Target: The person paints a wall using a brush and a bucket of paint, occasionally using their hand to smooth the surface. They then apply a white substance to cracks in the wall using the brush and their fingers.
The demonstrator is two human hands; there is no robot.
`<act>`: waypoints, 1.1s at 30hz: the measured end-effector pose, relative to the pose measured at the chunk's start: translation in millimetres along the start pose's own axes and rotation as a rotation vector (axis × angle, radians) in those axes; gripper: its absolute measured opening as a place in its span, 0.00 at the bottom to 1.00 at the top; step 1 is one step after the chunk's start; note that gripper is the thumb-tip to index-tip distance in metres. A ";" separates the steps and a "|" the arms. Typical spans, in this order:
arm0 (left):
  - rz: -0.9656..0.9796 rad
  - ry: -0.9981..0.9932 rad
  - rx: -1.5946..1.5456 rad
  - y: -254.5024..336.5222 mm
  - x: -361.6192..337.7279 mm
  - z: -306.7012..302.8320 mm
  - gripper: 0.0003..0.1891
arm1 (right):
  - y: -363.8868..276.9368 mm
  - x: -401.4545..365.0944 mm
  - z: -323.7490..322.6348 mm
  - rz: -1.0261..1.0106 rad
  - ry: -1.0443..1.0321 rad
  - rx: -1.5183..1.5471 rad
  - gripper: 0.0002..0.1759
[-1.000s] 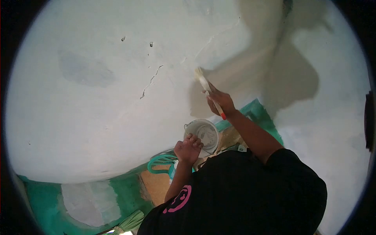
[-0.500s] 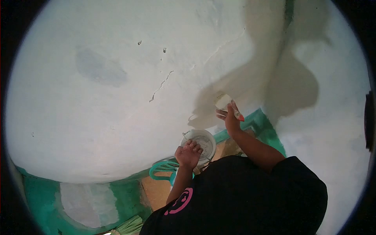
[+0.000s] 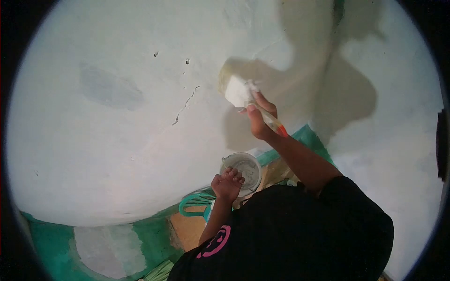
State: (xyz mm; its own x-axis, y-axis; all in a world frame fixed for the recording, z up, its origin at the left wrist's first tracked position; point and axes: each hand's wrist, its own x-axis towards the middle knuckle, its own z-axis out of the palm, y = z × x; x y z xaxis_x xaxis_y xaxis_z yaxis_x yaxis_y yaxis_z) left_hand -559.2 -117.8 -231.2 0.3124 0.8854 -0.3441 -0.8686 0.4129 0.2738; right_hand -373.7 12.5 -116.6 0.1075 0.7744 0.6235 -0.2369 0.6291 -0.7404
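A wide paintbrush (image 3: pixel 236 91) with pale bristles and a red-tipped handle is gripped in my right hand (image 3: pixel 261 117). Its bristle end is up against or very near the white wall (image 3: pixel 117 150); actual contact is hard to judge. Lower down, my left hand (image 3: pixel 228 183) has its fingers curled around the thin wire handle of a whitish paint bucket (image 3: pixel 254 164). Greyish-white material shows inside the bucket. To the left of the brush, a dark crack (image 3: pixel 186 104) runs down the wall, with small holes (image 3: pixel 187 61) above it.
A teal plastic chair (image 3: pixel 187 204) stands behind my left forearm. Along the wall's base runs a green painted band (image 3: pixel 51 243) with a pale patch (image 3: pixel 110 250). The wall corner lies at the right. Green broom-like strands (image 3: pixel 159 271) show at the bottom.
My right hand has moved the paintbrush up and to the left, closer to the crack. The left hand and bucket stay nearly in place, while the view has shifted slightly.
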 end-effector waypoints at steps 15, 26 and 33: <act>0.046 0.026 -0.001 -1.9 -1.2 -9.4 0.14 | 65.8 -29.0 -19.7 0.574 0.230 0.164 0.25; 0.084 0.068 -0.002 -1.0 -1.5 -18.3 0.14 | 62.1 -22.8 -21.6 -0.205 -0.094 -0.417 0.21; 0.084 -0.019 -0.048 2.9 6.0 -36.1 0.15 | 121.8 -94.7 -55.2 0.088 -0.149 -0.630 0.18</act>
State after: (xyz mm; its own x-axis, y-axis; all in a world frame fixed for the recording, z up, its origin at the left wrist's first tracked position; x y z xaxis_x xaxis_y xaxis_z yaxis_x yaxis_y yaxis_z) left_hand -573.8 -118.9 -264.9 0.2450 0.9206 -0.3042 -0.9093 0.3271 0.2574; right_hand -359.4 19.5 -279.8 -0.0320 0.8357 0.5482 0.3778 0.5179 -0.7675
